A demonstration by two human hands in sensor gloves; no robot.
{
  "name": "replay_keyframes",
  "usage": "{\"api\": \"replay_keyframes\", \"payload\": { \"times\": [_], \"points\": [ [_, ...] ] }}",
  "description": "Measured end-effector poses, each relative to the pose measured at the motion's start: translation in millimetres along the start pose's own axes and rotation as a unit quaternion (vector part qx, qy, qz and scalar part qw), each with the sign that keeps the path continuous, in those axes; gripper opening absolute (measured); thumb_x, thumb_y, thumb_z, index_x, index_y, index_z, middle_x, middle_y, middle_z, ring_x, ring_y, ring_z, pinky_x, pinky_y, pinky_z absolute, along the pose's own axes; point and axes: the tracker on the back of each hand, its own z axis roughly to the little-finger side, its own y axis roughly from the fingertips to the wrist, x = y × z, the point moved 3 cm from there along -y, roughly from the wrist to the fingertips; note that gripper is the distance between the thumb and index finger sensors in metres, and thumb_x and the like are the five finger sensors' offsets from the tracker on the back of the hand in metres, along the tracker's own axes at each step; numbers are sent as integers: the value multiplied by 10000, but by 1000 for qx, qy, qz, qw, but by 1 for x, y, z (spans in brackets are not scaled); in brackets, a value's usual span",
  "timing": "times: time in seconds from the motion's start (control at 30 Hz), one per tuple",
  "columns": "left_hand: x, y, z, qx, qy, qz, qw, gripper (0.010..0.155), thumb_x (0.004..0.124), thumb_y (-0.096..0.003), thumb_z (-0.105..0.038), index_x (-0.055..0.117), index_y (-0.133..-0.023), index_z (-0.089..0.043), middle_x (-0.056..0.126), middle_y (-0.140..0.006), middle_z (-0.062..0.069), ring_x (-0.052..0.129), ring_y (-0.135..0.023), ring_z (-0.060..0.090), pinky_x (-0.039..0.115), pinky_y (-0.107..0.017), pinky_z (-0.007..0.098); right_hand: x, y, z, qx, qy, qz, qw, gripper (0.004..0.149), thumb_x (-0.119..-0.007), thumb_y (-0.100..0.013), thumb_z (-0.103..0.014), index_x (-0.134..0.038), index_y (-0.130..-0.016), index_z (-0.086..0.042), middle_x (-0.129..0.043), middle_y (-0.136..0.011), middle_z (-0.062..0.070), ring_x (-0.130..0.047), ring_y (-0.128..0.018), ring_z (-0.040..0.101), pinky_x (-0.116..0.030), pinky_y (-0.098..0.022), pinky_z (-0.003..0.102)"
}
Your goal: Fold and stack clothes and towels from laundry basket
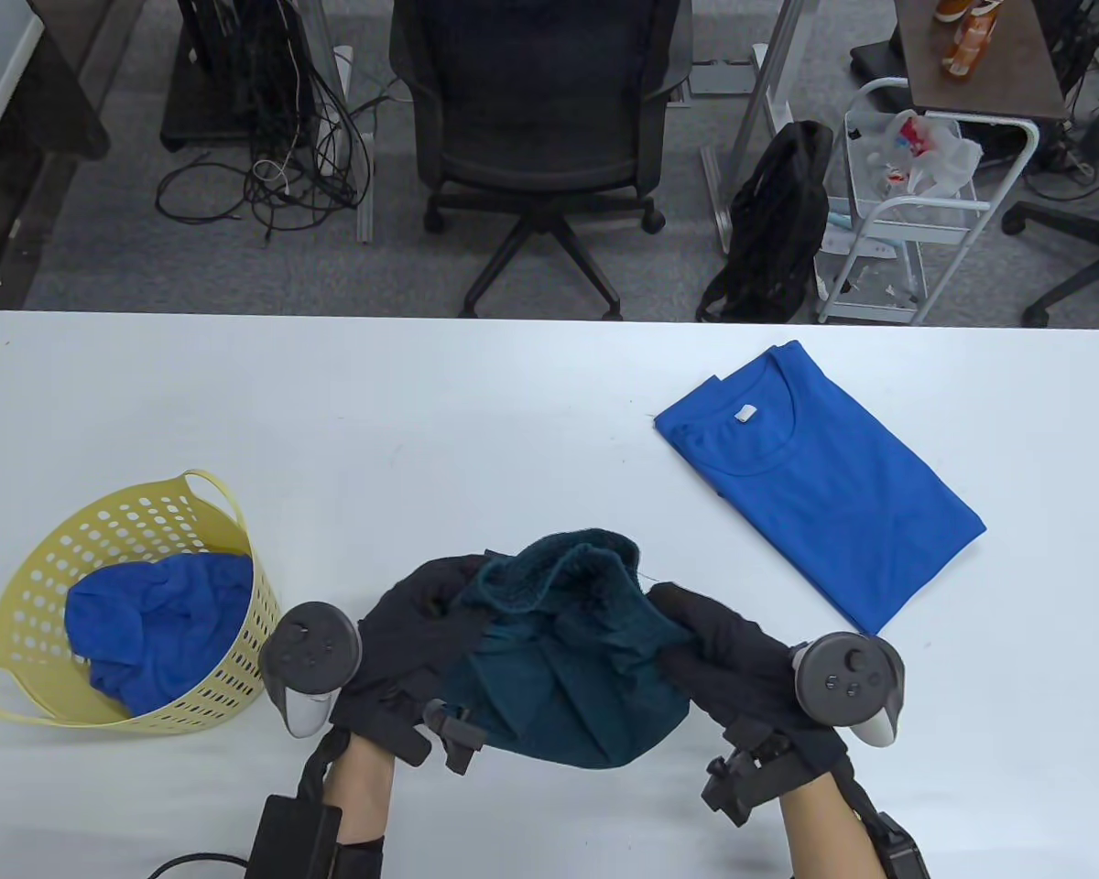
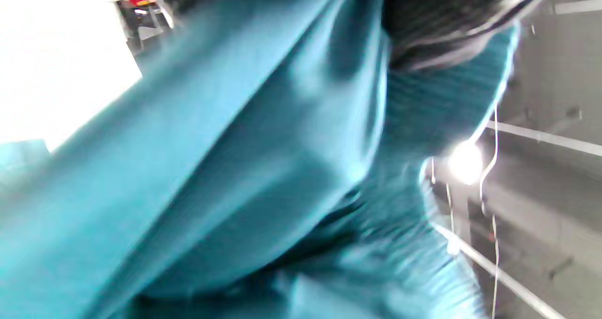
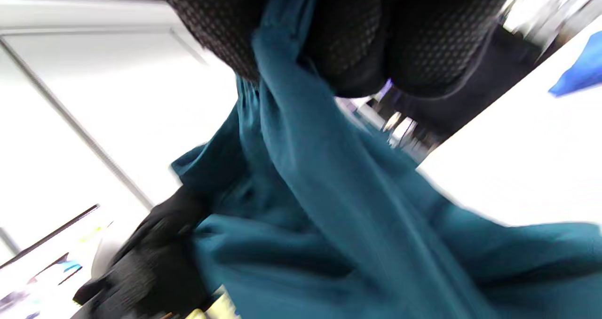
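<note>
A dark teal towel (image 1: 572, 668) hangs bunched between both hands above the near edge of the white table (image 1: 476, 412). My left hand (image 1: 426, 609) grips its left side and my right hand (image 1: 696, 632) grips its right side, fingers curled into the cloth. The left wrist view is filled with the teal towel (image 2: 235, 178), blurred. In the right wrist view the teal towel (image 3: 329, 201) drapes down from my right hand's fingers (image 3: 357, 36), and the left hand (image 3: 155, 253) shows at lower left. A folded blue T-shirt (image 1: 820, 481) lies flat at the right. The yellow laundry basket (image 1: 27, 595) at the left holds a crumpled blue cloth (image 1: 156, 613).
Beyond the far table edge stand a black office chair (image 1: 540, 119), a white wire cart (image 1: 916, 201) with a plastic bag, a black backpack (image 1: 774, 229) and loose cables on the floor.
</note>
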Motion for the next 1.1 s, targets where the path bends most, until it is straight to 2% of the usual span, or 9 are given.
{"api": "replay_keyframes", "payload": {
  "times": [0.07,0.13,0.3,0.4,0.57,0.7,0.9,1.0,1.1],
  "points": [
    [-7,-1,-3,2,-1,46,999,705,931,-507,-326,539,-1089,-255,809,-1085,164,1040,-482,124,931,-344,245,14,3,2,-21,16,20,999,739,-880,-535,-171,-497,-1146,-14,-615,-1040,323,-887,-658,273,-810,-577,559],
    [-11,-1,-6,2,-15,94,995,880,856,-570,-277,263,-1219,-322,786,-1104,193,1002,-498,145,895,-354,266,23,5,3,-45,20,26,998,802,-898,-516,-155,-457,-1153,55,-501,-1086,413,-863,-720,290,-806,-592,555],
    [-6,-3,-7,1,4,141,990,452,778,-604,-284,728,-1051,-237,905,-880,71,959,-521,161,874,-396,320,26,6,10,-84,47,58,994,445,-860,-532,-134,-772,-926,54,-546,-1057,430,-842,-761,321,-826,-576,483],
    [-8,-3,-6,-2,14,153,988,538,786,-616,-502,698,-1063,-216,853,-932,85,940,-603,181,864,-464,353,28,9,20,-108,37,71,991,405,-810,-574,-178,-738,-949,-42,-623,-1058,342,-829,-775,390,-793,-561,534],
    [-22,-1,-21,-17,-112,66,991,522,835,-551,-416,764,-1039,-244,857,-1037,84,907,-909,338,685,-687,693,30,8,27,-114,-44,38,992,431,-712,-615,-164,-631,-1030,-85,-842,-920,244,-948,-668,327,-837,-505,517],
    [-14,2,-44,-13,-353,58,934,557,817,-546,-377,718,-1073,-224,907,-977,27,977,-832,239,759,-676,636,29,6,16,-79,-36,16,996,459,-655,-628,-177,-571,-1070,-87,-852,-830,195,-888,-585,247,-805,-514,511],
    [-13,15,-82,46,-458,-48,887,518,774,-549,-394,708,-1052,-287,831,-1010,8,824,-940,295,659,-695,689,49,14,-16,-11,-81,25,996,489,-657,-636,-198,-614,-1065,33,-892,-780,166,-892,-547,239,-799,-520,529],
    [-14,19,-91,50,-492,-72,866,513,704,-564,-446,620,-1067,-390,664,-1177,21,745,-932,299,719,-679,455,55,20,-23,-26,-73,13,997,426,-687,-662,-236,-686,-1043,-45,-843,-897,187,-844,-722,388,-685,-603,658],
    [-13,14,-78,27,-487,-78,869,514,686,-563,-463,598,-1068,-425,796,-1099,4,995,-465,95,877,-322,238,50,18,-18,-97,116,24,988,410,-742,-652,-277,-757,-1013,-83,-491,-1151,391,-579,-916,610,-546,-641,746]
  ]
}}
